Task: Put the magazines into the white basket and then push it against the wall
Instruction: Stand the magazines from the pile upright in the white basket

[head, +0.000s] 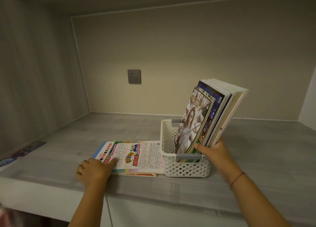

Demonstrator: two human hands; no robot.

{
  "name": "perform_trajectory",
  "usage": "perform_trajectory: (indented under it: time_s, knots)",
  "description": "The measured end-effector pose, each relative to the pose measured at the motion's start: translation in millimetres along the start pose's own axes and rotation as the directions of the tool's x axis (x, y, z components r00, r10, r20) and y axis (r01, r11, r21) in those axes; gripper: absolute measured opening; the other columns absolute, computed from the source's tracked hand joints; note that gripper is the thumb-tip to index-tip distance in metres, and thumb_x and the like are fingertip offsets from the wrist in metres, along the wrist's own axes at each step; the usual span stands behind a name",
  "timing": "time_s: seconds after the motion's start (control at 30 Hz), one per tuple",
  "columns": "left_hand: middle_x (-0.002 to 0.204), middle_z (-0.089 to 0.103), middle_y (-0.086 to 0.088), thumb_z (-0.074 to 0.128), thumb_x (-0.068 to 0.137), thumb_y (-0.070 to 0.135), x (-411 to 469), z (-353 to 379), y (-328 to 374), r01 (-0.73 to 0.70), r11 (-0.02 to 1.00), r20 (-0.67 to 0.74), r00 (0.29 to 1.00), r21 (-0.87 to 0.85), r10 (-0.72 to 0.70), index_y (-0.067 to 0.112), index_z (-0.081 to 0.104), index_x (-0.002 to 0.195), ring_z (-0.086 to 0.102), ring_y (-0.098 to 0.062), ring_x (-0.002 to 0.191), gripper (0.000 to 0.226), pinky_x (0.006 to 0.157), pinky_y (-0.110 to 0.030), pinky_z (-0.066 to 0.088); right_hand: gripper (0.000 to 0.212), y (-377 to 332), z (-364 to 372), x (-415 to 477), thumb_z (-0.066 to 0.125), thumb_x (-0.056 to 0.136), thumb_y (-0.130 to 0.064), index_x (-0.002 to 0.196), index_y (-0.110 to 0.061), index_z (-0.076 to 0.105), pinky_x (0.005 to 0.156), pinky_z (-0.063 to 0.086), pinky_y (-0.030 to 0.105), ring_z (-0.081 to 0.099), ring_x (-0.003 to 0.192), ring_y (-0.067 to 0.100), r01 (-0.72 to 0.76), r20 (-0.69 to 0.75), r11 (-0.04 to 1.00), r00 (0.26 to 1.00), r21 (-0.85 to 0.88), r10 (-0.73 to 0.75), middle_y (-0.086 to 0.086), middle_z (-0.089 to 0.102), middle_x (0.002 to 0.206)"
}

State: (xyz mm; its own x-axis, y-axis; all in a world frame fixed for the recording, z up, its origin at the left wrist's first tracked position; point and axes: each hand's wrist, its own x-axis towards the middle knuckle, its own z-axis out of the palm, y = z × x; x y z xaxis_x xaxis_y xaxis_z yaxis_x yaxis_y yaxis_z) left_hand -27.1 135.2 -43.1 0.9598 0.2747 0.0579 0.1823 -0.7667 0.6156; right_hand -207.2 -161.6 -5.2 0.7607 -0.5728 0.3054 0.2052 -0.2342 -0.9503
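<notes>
Fingers of the right hand [216,150] gripped a stack of magazines [210,110] leaning in the white basket [186,169] near the front edge of the countertop [259,158]; one straight forefinger of the left hand [92,170] pressed a flat magazine [136,155] alongside.

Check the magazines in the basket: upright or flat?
Upright, leaning slightly right. The magazines stand on edge in the white basket, tops well above its rim, the right hand gripping them.
</notes>
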Motion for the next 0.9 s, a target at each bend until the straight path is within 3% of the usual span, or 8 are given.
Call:
perform_trajectory:
  time_s: [0.17, 0.5, 0.6, 0.63, 0.7, 0.77, 0.83, 0.9]
  knots:
    - [0.136, 0.042, -0.019, 0.064, 0.067, 0.072, 6, -8, -5, -0.007, 0.990, -0.002, 1.000, 0.139, 0.007, 0.008, 0.051, 0.125, 0.036, -0.035, 0.130, 0.088, 0.104, -0.047, 0.030, 0.067, 0, 1, -1, 0.076, 0.072, -0.014, 0.129, -0.024, 0.043, 0.076, 0.048, 0.021, 0.059, 0.099, 0.004, -0.003, 0.010, 1.000, 1.000, 0.000, 0.003, -0.008, 0.064, 0.112]
    - [0.139, 0.042, -0.022, 0.073, 0.066, 0.063, 15, -19, -2, 0.059, 0.991, 0.133, 0.988, 0.120, -0.075, 0.006, 0.051, 0.128, 0.035, -0.037, 0.131, 0.087, 0.108, -0.048, 0.028, 0.063, 1, 1, 1, 0.077, 0.071, -0.016, 0.127, -0.024, 0.046, 0.068, 0.046, 0.017, 0.061, 0.096, 0.003, -0.015, 0.003, 1.000, 1.000, 0.000, 0.015, -0.010, 0.066, 0.107]
    - [0.113, 0.064, -0.020, 0.073, 0.075, 0.050, 17, -22, 1, -0.055, 0.986, 0.048, 0.997, -0.159, 0.063, 0.004, 0.063, 0.112, 0.060, -0.033, 0.099, 0.060, 0.089, -0.046, 0.049, 0.064, 0, 2, 1, 0.077, 0.071, -0.016, 0.127, -0.023, 0.046, 0.069, 0.046, 0.017, 0.062, 0.093, 0.001, -0.016, 0.007, 1.000, 1.000, 0.001, 0.016, -0.010, 0.066, 0.107]
    - [0.101, 0.069, -0.019, 0.074, 0.077, 0.042, 15, -22, 3, -0.080, 0.908, 0.029, 0.995, -0.412, 0.101, 0.005, 0.065, 0.105, 0.065, -0.030, 0.083, 0.048, 0.076, -0.044, 0.055, 0.065, 0, 2, 1, 0.077, 0.071, -0.016, 0.127, -0.023, 0.046, 0.068, 0.046, 0.017, 0.062, 0.091, 0.000, -0.015, 0.004, 1.000, 1.000, -0.003, 0.015, -0.010, 0.067, 0.106]
    - [0.091, 0.072, -0.014, 0.075, 0.078, 0.031, 8, -21, 9, 0.035, 0.558, 0.088, 0.994, -0.829, 0.068, 0.009, 0.065, 0.104, 0.070, -0.028, 0.073, 0.035, 0.066, -0.039, 0.059, 0.064, 0, 1, 1, 0.077, 0.071, -0.015, 0.126, -0.025, 0.046, 0.066, 0.046, 0.013, 0.064, 0.087, -0.004, -0.006, -0.007, 1.000, 1.000, -0.010, 0.006, -0.012, 0.066, 0.105]
    - [0.090, 0.072, -0.008, 0.073, 0.081, 0.025, 1, -15, 15, 0.210, 0.244, 0.226, 0.973, -0.947, 0.041, 0.015, 0.063, 0.107, 0.072, -0.025, 0.076, 0.029, 0.067, -0.039, 0.061, 0.064, 1, 0, 1, 0.077, 0.072, -0.015, 0.127, -0.024, 0.045, 0.068, 0.046, 0.013, 0.063, 0.088, -0.004, -0.011, -0.011, 1.000, 1.000, -0.013, 0.011, -0.012, 0.066, 0.106]
    - [0.093, 0.071, -0.006, 0.071, 0.082, 0.021, -3, -9, 22, 0.276, 0.136, 0.283, 0.958, -0.951, 0.035, 0.017, 0.061, 0.109, 0.071, -0.023, 0.078, 0.029, 0.070, -0.041, 0.060, 0.065, 1, 1, 0, 0.076, 0.073, -0.016, 0.129, -0.021, 0.046, 0.070, 0.046, 0.016, 0.061, 0.093, -0.001, -0.021, -0.002, 1.000, 1.000, -0.014, 0.021, -0.009, 0.066, 0.109]
    - [0.110, 0.067, -0.009, 0.070, 0.083, 0.020, -6, -3, 24, 0.196, 0.234, 0.203, 0.979, -0.952, 0.005, 0.014, 0.061, 0.112, 0.067, -0.020, 0.086, 0.031, 0.076, -0.042, 0.058, 0.065, 1, 1, 0, 0.076, 0.072, -0.016, 0.129, -0.022, 0.045, 0.069, 0.046, 0.016, 0.061, 0.093, -0.001, -0.019, -0.001, 1.000, 1.000, -0.015, 0.019, -0.010, 0.066, 0.108]
